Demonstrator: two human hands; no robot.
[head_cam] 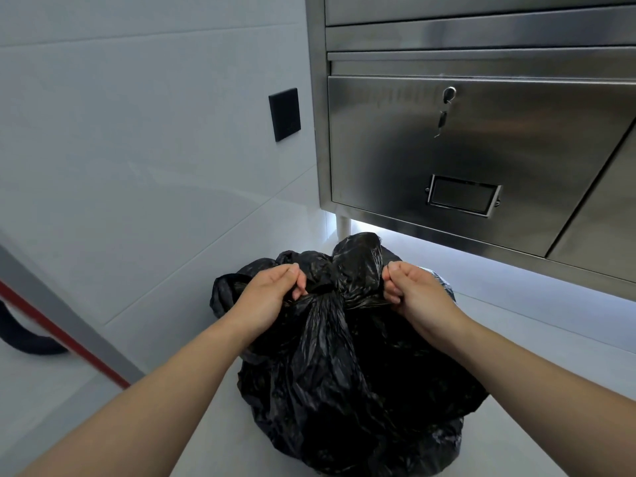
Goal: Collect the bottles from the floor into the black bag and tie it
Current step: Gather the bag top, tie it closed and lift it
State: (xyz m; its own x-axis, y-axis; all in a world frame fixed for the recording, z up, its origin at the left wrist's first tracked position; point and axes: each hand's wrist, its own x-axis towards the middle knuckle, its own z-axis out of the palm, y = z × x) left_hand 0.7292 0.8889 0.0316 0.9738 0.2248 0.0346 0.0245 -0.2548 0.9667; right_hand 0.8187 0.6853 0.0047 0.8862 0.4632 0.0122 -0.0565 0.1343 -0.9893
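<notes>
I'm seeing the left hand and right hand each gripping a twisted end of the bag, sitting on the floor below the cabinet. The knot is gathering between my fists. Bottles are hidden inside; I'm not making any out.

**Counting what is showing**

One black bag is sitting here, with two hands gripping it: one left hand, one right hand. One steel cabinet is showing one lock and one label holder; one wall plate is hanging.

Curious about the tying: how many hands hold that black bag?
2. The left hand grips the black bag left of the knot, the right hand right of it.
</notes>
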